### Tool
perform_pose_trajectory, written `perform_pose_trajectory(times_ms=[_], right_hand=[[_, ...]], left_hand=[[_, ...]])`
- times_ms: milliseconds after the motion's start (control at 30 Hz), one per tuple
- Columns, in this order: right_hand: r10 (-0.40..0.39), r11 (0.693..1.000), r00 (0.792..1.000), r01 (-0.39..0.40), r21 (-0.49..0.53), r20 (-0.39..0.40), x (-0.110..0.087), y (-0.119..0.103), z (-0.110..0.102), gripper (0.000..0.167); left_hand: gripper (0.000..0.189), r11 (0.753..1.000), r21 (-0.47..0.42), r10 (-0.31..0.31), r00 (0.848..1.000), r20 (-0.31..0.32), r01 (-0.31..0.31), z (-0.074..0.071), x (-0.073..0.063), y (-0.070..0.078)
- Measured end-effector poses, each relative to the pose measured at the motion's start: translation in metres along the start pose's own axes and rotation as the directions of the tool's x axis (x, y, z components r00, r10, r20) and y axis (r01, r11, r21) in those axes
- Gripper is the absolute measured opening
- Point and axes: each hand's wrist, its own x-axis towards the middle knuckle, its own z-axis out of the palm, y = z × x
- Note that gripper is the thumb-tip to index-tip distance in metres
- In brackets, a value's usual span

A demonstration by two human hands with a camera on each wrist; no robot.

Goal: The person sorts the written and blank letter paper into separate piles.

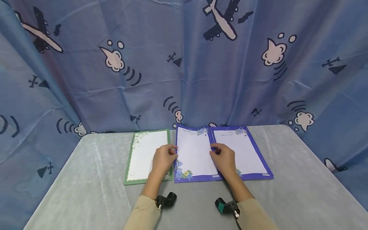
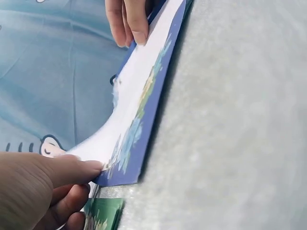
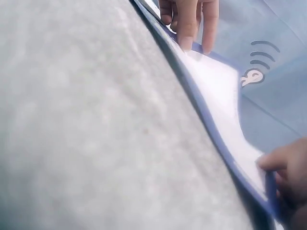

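Observation:
A white sheet of paper with a blue-purple floral border (image 1: 193,155) lies in the middle of the row in the head view. My left hand (image 1: 163,159) pinches its left edge, thumb on top in the left wrist view. At its right edge, my right hand (image 1: 225,161) pinches the paper between thumb and fingers. Both side edges curl upward in the wrist views. To the right is a second blue-bordered sheet (image 1: 244,150), partly behind my right hand. A green-bordered sheet (image 1: 143,156) lies to the left, partly covered by my left hand and forearm.
A pale grey cloth covers the table (image 1: 95,179). Behind its far edge hangs a blue curtain (image 1: 155,73) with airplane and cloud prints. Black wrist devices (image 1: 166,200) sit on both forearms near the beige sleeves.

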Motion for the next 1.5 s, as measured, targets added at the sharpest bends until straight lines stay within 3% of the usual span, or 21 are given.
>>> perform_pose_trajectory(times_ms=[300,600,767,933,1167,1333,1500], right_hand=[[0.025,0.999,0.999,-0.025,0.023,-0.025,0.001,0.0,0.001,0.028],[0.035,0.999,0.998,-0.035,0.007,-0.045,0.003,0.001,0.0,0.019],[0.025,1.0,0.998,-0.024,0.008,-0.057,0.003,0.001,0.0,0.018],[0.031,0.998,0.999,-0.028,0.055,-0.043,0.004,0.001,-0.001,0.02],[0.071,0.98,0.997,-0.069,0.188,-0.004,0.008,0.001,-0.007,0.023],[0.078,0.979,0.997,-0.081,0.188,0.026,0.01,0.001,-0.013,0.023],[0.099,0.969,0.993,-0.11,0.223,0.061,0.011,0.001,-0.019,0.027]], left_hand=[[0.039,0.999,-0.017,-0.033,0.999,-0.01,0.032,-0.001,0.002,-0.002],[0.01,1.0,-0.007,-0.003,0.999,-0.044,0.003,0.001,0.001,0.0],[0.003,1.0,-0.009,-0.012,0.998,-0.064,0.011,0.001,0.001,0.0],[0.005,0.995,-0.101,-0.016,0.999,-0.045,0.012,0.0,0.003,0.0],[0.022,0.956,-0.292,-0.056,0.998,-0.035,0.043,-0.002,0.004,-0.002],[0.035,0.938,-0.341,-0.07,0.997,-0.031,0.055,-0.002,0.006,-0.002],[0.024,0.934,-0.357,-0.044,0.999,-0.016,0.036,-0.003,0.006,0.0]])
